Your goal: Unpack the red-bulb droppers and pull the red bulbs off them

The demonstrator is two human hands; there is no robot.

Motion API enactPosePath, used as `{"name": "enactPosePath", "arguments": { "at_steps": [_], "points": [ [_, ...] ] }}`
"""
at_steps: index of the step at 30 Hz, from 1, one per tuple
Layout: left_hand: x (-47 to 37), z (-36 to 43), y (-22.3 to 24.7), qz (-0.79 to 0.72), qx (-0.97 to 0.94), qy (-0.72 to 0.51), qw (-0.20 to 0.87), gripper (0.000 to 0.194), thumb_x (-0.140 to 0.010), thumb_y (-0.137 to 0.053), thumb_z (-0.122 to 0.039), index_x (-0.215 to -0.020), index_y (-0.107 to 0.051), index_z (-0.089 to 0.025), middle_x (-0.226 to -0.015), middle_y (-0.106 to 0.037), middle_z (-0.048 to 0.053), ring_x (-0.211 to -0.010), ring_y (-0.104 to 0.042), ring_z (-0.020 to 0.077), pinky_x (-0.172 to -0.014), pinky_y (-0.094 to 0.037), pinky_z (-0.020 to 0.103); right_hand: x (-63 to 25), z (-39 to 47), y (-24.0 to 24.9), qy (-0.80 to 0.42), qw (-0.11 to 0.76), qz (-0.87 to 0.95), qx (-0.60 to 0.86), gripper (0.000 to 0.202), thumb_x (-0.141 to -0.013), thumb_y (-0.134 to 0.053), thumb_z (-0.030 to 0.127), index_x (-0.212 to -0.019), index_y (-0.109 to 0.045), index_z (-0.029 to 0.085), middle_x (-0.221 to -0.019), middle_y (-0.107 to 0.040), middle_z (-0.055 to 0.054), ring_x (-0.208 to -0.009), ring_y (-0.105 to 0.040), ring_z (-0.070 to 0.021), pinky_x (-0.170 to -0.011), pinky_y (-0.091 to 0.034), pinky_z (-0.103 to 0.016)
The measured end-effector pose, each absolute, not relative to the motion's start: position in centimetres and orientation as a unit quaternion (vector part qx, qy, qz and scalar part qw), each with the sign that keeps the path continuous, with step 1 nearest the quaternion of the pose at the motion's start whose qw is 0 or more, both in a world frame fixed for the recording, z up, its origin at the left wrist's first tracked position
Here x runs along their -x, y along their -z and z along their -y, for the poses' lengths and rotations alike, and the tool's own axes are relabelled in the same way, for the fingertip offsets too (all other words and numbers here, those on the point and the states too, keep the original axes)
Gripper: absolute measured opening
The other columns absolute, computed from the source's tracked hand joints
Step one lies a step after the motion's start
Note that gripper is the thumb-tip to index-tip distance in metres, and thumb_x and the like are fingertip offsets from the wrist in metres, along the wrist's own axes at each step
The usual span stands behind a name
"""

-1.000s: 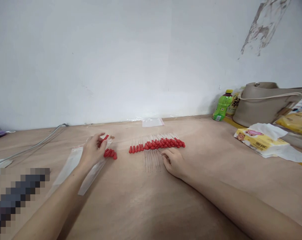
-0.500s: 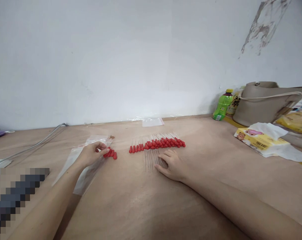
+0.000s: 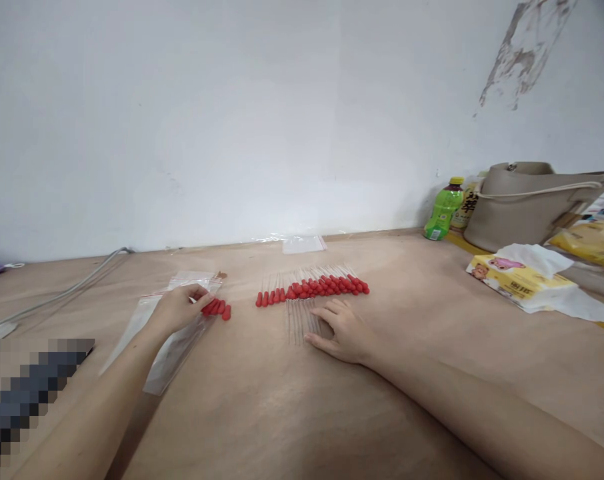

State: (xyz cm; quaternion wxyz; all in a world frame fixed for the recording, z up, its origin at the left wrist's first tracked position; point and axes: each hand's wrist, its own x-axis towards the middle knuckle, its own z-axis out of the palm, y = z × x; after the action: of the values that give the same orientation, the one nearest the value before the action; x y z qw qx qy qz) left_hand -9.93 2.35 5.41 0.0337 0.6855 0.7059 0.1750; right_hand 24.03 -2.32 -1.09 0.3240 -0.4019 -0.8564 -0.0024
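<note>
My left hand point(image 3: 179, 308) is closed at the left, thumb and fingertips pinched at the end of a small bunch of red handles point(image 3: 221, 307). How many it grips is hidden. Clear zip bags point(image 3: 169, 360) lie under and beside this hand. In the middle, several thin wire-like rods with red handles point(image 3: 327, 286) lie in a row, thin ends toward the wall. Just in front of them is a row of bare thin rods point(image 3: 295, 323). My right hand point(image 3: 343, 330) rests open on the right side of these rods, fingers spread and low.
A small clear bag point(image 3: 302, 245) lies by the wall. At right stand a tissue pack point(image 3: 522, 277), a green bottle point(image 3: 445, 210) and a grey-beige bag point(image 3: 512, 207). A grey cable point(image 3: 82, 281) crosses the left side, with a blurred dark object point(image 3: 37, 387) nearer.
The view has shifted slightly. My left hand and the handles by it sit a touch further left, and the rightmost handle there lies a little more apart. My right hand stays on the rods.
</note>
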Motion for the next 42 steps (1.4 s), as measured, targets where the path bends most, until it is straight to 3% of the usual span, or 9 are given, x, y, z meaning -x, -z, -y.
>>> {"name": "enactPosePath", "arguments": {
  "at_steps": [9,13,19,33,42],
  "points": [
    [8.7,-2.0,-5.9,-0.708,-0.674,-0.207,-0.046,0.031,-0.07,-0.047,-0.049,-0.07,-0.062,-0.021,-0.069,-0.062,0.003,-0.064,-0.056,0.0204,-0.053,-0.035,0.028,-24.1,2.4,0.9,0.004,0.319,0.856,0.406,0.038,-0.078,-0.053,0.045,-0.104,-0.056,0.017,-0.092,-0.061,-0.008,-0.089,-0.053,-0.0205,-0.08,-0.04,-0.036],
    [5.5,-1.0,-4.8,-0.644,-0.718,-0.237,-0.119,0.028,-0.076,-0.045,-0.042,-0.069,-0.061,-0.021,-0.066,-0.058,0.003,-0.072,-0.054,0.0213,-0.062,-0.037,0.03,-24.3,2.3,1.2,0.005,0.338,0.85,0.404,0.037,-0.08,-0.051,0.044,-0.105,-0.055,0.016,-0.093,-0.061,-0.009,-0.088,-0.053,-0.0208,-0.08,-0.04,-0.036],
    [1.5,0.0,-1.5,-0.577,-0.76,-0.221,-0.2,0.032,-0.081,-0.043,-0.044,-0.085,-0.065,-0.02,-0.081,-0.058,0.008,-0.087,-0.05,0.0258,-0.074,-0.032,0.038,-24.5,2.1,1.4,-0.006,0.367,0.843,0.394,0.027,-0.089,-0.036,0.026,-0.107,-0.052,0.017,-0.096,-0.062,-0.008,-0.09,-0.053,-0.0194,-0.081,-0.041,-0.036],
    [1.4,-0.7,-0.6,-0.585,-0.755,-0.207,-0.211,0.029,-0.083,-0.044,-0.039,-0.081,-0.065,-0.02,-0.084,-0.06,0.007,-0.087,-0.051,0.0251,-0.075,-0.028,0.04,-24.6,2.1,1.2,-0.029,0.364,0.845,0.391,0.027,-0.088,-0.036,0.023,-0.109,-0.051,0.016,-0.101,-0.062,-0.008,-0.092,-0.051,-0.02,-0.081,-0.039,-0.037],
    [2.1,0.4,-0.1,-0.561,-0.734,-0.296,-0.242,0.024,-0.082,-0.049,-0.036,-0.083,-0.066,-0.02,-0.073,-0.057,0.004,-0.077,-0.051,0.0205,-0.075,-0.029,0.036,-24.7,1.9,1.6,-0.019,0.417,0.828,0.375,0.026,-0.084,-0.044,0.023,-0.109,-0.05,0.018,-0.101,-0.056,-0.01,-0.095,-0.051,-0.0201,-0.083,-0.043,-0.038]
  ]
}}
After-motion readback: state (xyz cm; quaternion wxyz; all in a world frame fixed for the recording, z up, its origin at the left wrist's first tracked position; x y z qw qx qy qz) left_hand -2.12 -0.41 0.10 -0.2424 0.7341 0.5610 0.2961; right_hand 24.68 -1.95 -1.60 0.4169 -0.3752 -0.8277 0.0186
